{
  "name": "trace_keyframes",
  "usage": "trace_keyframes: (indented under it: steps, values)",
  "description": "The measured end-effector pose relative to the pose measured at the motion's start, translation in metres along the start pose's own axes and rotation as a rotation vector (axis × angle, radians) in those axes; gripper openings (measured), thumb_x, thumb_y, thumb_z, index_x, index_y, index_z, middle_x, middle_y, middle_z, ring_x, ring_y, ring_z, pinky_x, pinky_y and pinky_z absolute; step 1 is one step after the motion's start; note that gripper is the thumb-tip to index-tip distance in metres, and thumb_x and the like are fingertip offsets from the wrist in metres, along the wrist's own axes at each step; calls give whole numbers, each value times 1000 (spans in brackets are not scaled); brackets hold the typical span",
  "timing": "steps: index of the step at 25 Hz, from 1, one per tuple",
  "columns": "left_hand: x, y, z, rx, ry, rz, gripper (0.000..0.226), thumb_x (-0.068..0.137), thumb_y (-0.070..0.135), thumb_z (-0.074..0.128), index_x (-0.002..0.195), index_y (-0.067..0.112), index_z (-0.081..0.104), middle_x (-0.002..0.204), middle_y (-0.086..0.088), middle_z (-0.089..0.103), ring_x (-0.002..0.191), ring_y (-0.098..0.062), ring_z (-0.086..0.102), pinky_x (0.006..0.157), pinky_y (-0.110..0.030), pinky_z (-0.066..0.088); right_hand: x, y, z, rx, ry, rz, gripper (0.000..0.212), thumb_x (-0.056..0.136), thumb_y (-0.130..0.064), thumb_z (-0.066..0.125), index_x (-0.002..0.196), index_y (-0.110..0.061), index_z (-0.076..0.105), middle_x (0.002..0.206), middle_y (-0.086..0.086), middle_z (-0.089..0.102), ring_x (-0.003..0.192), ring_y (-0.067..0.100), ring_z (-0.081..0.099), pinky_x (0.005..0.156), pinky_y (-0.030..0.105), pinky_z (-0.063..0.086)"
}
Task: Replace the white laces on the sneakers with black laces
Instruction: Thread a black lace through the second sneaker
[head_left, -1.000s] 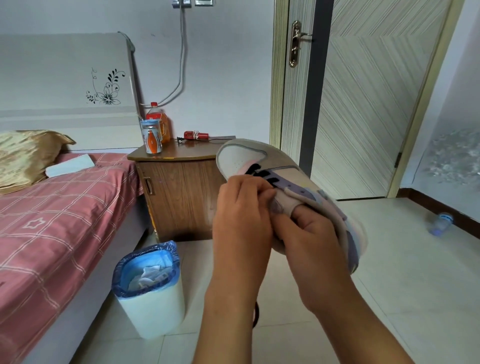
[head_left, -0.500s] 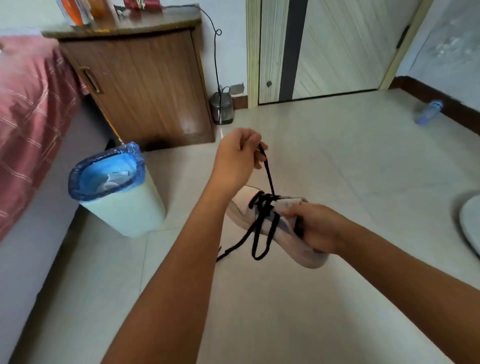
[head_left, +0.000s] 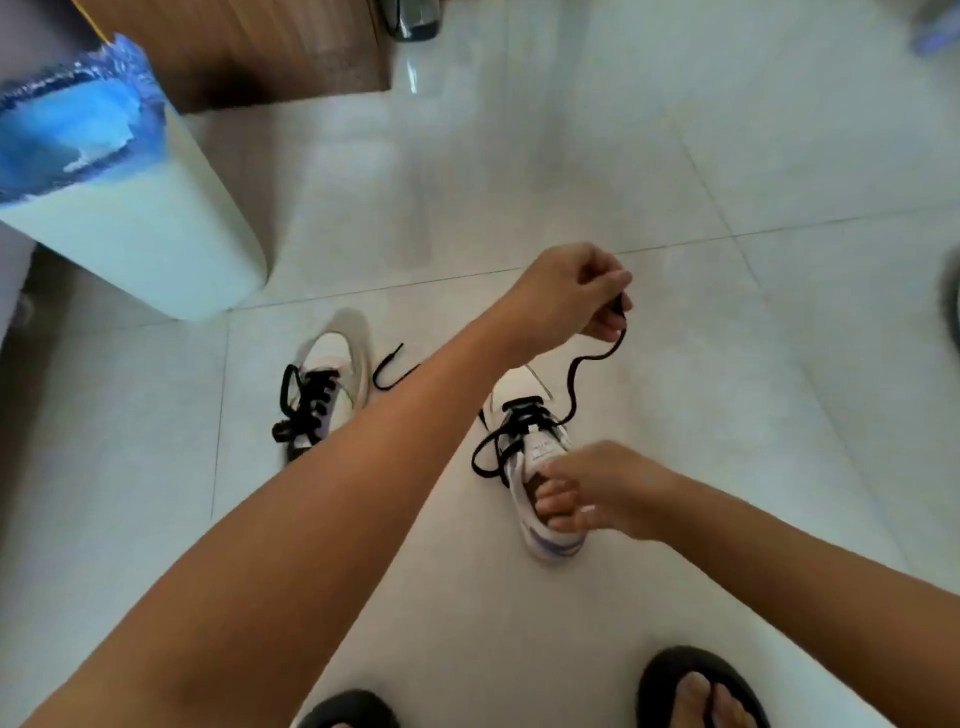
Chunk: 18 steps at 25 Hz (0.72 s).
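Two pale sneakers stand on the tiled floor, both threaded with black laces. The right sneaker (head_left: 535, 447) sits in front of me. My right hand (head_left: 597, 491) grips its heel opening, fingers hooked inside the collar. My left hand (head_left: 576, 293) is raised beyond the toe and pinches one end of its black lace (head_left: 576, 374), which hangs slack in a curve. The other lace end loops off the shoe's left side. The left sneaker (head_left: 327, 384) lies further left, its black lace ends spread loose on the floor, partly behind my left forearm.
A white waste bin (head_left: 135, 228) with a blue liner stands at the upper left, in front of a wooden cabinet (head_left: 270, 52). My feet in black slippers (head_left: 696, 686) show at the bottom edge. A dark object (head_left: 951, 306) sits at the right edge.
The sneaker came down from in front of my face to the floor. My view tilted down. My left hand has drawn the lace end outward, and my right hand shifted to the heel opening.
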<state>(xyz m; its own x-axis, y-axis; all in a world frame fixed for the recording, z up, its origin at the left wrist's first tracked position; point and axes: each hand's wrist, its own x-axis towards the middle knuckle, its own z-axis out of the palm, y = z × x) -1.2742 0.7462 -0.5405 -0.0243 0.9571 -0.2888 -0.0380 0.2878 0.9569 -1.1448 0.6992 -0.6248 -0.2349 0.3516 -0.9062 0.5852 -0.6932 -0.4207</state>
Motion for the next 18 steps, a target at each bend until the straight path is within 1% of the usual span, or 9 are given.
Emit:
trace_keyframes:
  steps: [3,5,6,7,9,11,14,16,18]
  values:
    - [-4,-2,-1,-41,-58,27,12,96,5,49,85,6,53,75,-9,61,62,-17,61,68,-32,58,10,-8,-29,-242,332,-373,61,84,-34,69,130,-13,36,106,7,50,92,18,54,76,29,47]
    - [-8,-7,4,-132,-101,17,7,96,6,49,91,4,54,82,-10,63,68,-18,63,74,-35,57,20,-22,-30,-103,274,-519,38,90,-32,60,122,-14,50,109,5,54,90,16,54,74,29,46]
    - [-10,-15,7,-159,-95,1,7,96,8,50,99,4,55,91,-10,63,74,-19,65,77,-36,57,25,-28,-27,-4,232,-543,17,94,-26,54,107,-15,59,101,4,60,82,14,56,69,27,45]
    - [-11,-29,8,-128,-54,-27,16,97,12,50,111,5,54,105,-10,61,83,-20,66,81,-37,56,30,-32,-27,80,235,-561,14,96,-20,49,94,-19,63,90,2,64,76,13,56,65,26,43]
    - [-17,-67,2,174,95,-149,43,96,25,52,136,11,41,133,-10,47,109,-23,59,93,-36,48,36,-40,-41,280,257,-518,19,94,-17,48,81,-21,61,78,-2,64,71,12,57,64,25,42]
    - [-34,-114,-6,602,177,-328,62,92,39,54,141,12,30,139,-10,37,122,-26,48,101,-34,39,39,-35,-63,514,280,-424,21,93,-20,47,74,-18,57,70,-2,63,68,12,56,63,25,41]
    - [-65,-172,5,823,20,-585,66,84,47,57,131,7,35,123,-10,53,109,-32,57,85,-35,48,45,-15,-83,600,319,-331,27,93,-25,45,67,-18,52,60,-2,60,59,12,52,60,26,38]
    - [-72,-187,21,591,142,-745,51,88,37,51,119,-2,45,110,-17,61,88,-35,64,73,-38,54,46,-2,-101,576,427,-338,29,93,-24,43,65,-17,50,54,-2,58,51,11,52,53,23,38]
    - [-72,-189,27,519,263,-742,39,91,31,44,112,-1,53,110,-20,63,90,-37,63,75,-39,54,37,7,-133,685,651,-360,30,93,-19,37,65,-19,45,46,-5,53,45,10,47,44,19,35]
